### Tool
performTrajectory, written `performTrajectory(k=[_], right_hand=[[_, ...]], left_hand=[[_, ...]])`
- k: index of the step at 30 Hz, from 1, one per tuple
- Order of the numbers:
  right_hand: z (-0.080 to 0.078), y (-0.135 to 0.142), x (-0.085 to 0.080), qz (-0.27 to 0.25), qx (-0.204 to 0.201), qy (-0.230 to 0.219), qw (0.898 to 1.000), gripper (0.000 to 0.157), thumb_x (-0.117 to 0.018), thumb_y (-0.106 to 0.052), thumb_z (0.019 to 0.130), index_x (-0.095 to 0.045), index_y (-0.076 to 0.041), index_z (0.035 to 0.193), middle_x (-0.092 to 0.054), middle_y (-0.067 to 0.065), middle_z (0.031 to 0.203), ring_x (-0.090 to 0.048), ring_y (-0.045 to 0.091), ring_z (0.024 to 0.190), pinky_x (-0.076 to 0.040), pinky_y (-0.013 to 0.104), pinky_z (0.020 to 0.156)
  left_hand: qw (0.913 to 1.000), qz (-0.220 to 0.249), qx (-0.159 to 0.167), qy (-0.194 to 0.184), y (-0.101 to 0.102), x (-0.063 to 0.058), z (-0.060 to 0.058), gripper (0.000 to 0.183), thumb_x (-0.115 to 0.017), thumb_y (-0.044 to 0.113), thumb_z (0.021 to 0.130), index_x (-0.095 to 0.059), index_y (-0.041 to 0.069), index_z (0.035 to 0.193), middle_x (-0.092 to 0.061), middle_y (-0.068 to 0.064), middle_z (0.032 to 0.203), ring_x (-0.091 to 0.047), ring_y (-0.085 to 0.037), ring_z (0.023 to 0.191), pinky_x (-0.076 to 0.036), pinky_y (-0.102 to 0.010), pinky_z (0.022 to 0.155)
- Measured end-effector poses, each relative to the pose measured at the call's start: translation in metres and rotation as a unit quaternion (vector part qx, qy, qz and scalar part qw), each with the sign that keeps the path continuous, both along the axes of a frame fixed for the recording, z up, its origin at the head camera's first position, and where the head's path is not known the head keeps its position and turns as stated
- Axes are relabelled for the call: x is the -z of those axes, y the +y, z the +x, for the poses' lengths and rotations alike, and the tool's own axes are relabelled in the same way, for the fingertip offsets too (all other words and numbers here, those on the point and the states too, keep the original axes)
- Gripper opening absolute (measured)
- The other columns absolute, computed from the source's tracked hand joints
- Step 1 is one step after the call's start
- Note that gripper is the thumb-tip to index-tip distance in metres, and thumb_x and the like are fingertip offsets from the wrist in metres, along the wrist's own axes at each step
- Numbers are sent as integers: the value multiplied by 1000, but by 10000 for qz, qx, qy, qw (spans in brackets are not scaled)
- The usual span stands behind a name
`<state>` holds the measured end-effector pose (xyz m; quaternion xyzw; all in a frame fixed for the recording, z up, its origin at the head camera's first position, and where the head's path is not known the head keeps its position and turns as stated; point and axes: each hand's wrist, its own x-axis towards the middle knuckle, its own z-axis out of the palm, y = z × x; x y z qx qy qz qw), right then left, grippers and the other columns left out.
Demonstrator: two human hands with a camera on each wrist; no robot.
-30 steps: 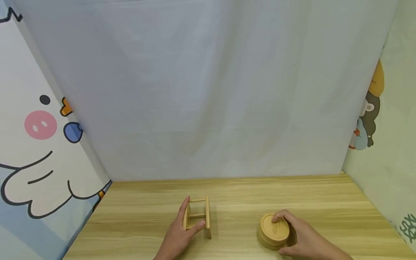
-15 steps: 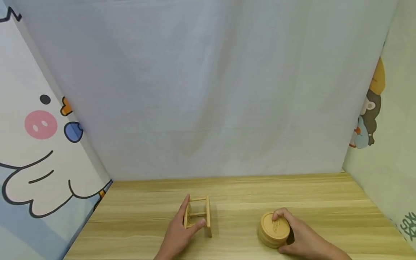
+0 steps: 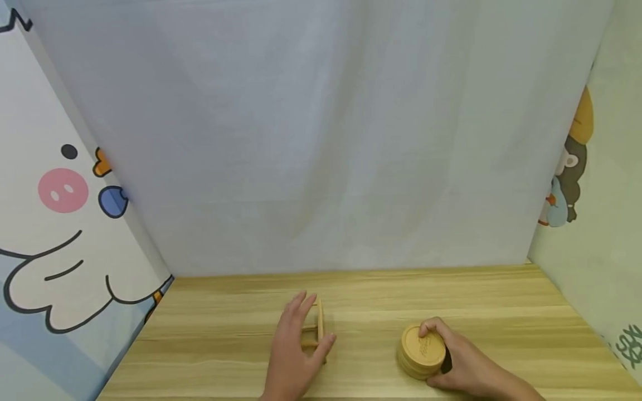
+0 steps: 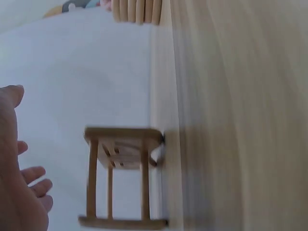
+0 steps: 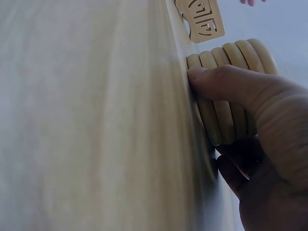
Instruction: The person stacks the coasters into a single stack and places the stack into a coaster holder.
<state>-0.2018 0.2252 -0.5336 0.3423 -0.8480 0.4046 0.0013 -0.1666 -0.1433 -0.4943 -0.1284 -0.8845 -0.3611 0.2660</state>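
A small wooden rack [image 3: 321, 323] with two side panels joined by rods stands on the table, left of centre. My left hand [image 3: 293, 351] is over it with fingers spread and hides its left panel; in the left wrist view the hand is apart from the rack [image 4: 122, 134]. Farther right, my right hand [image 3: 463, 362] grips a stack of round wooden coasters [image 3: 423, 348]. The thumb and fingers lie around its side, with one finger on the top rim. Carved lettering shows on the top coaster. Cut-out patterns show on the rack's panel [image 5: 204, 21] in the right wrist view.
The wood-grain table [image 3: 225, 323] ends at a pale grey curtain [image 3: 321, 167] at the back. Cartoon-printed sheets, the left sheet [image 3: 65, 250] and the right sheet [image 3: 602, 223], flank the table. Bare tabletop lies between the rack and the coasters.
My left hand has let go of the rack and shifted up and right over it, fingers spreading. The rack stays in place. My right hand and the coasters have hardly moved.
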Motion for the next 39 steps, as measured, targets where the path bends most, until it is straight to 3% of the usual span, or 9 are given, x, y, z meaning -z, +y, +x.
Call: performTrajectory(k=[7, 10, 12, 14, 18, 23, 29, 33, 39], right_hand=[[0, -2, 1, -68, 50, 147, 9999, 82, -105, -12, 71, -50, -27, 131, -62, -5, 132, -60, 6, 121, -51, 20, 102], [0, -3, 1, -91, 94, 226, 9997, 84, -105, -10, 69, -50, -26, 131, -64, -6, 131, -62, 6, 121, -50, 20, 103], [-1, -3, 2, -103, 97, 262, 9996, 85, -106, -10, 69, -50, -25, 131, -65, -6, 131, -62, 7, 121, -50, 20, 104], [-1, -2, 3, -113, 93, 274, 9995, 85, -106, -11, 69, -50, -25, 131, -66, -7, 131, -63, 7, 122, -49, 20, 105], [-1, -2, 3, -149, 71, 235, 9996, 84, -106, -11, 70, -50, -25, 131, -66, -6, 132, -62, 7, 122, -48, 20, 105], [-1, -1, 2, -268, -16, 139, 9995, 83, -105, -10, 71, -49, -22, 131, -67, -1, 130, -63, 7, 117, -51, 22, 100], [-2, -4, 1, -186, 43, 139, 9997, 83, -106, -10, 70, -49, -21, 130, -67, 1, 131, -63, 7, 118, -52, 23, 97], [-1, -6, -1, -138, 148, 141, 9997, 83, -106, -10, 68, -51, -22, 129, -66, 0, 130, -63, 8, 118, -52, 23, 97], [1, -7, -2, -242, 166, 31, 9996, 80, -104, -8, 69, -52, -23, 129, -65, 0, 127, -63, 8, 114, -53, 23, 94]], left_hand=[[9911, -439, 1058, 685, 36, 5, 9, 47, -85, 30, 102, -71, 15, 144, -66, -8, 153, -68, -31, 134, -64, -51, 98], [9875, -412, 1521, 112, 53, 5, 12, 40, -82, 30, 104, -74, 16, 141, -68, -5, 150, -70, -28, 131, -65, -47, 97], [9817, -108, 1770, -692, 63, 4, 13, 39, -80, 32, 106, -74, 17, 142, -70, -5, 146, -72, -27, 126, -66, -41, 92], [9653, 482, 1928, -1692, 73, 3, 13, 42, -77, 35, 108, -72, 16, 144, -71, -7, 145, -73, -27, 122, -65, -37, 88], [9069, 1660, 1965, -3338, 89, 6, 8, 52, -77, 41, 107, -67, 13, 150, -70, -13, 145, -74, -33, 119, -66, -44, 88], [8639, 1983, 1901, -4222, 103, 14, -1, 69, -81, 48, 102, -59, 11, 157, -71, -8, 140, -74, -30, 120, -63, -57, 96], [8595, 2214, 2108, -4096, 111, 20, -1, 65, -73, 42, 109, -54, 4, 158, -72, -5, 131, -73, -24, 114, -61, -58, 98], [8586, 2433, 1775, -4149, 115, 19, 0, 58, -71, 39, 111, -58, 4, 155, -73, -6, 131, -72, -23, 114, -62, -51, 96], [8438, 3091, 1273, -4198, 124, 18, 1, 53, -73, 33, 110, -61, -2, 148, -74, -12, 126, -74, -24, 108, -63, -44, 89]])
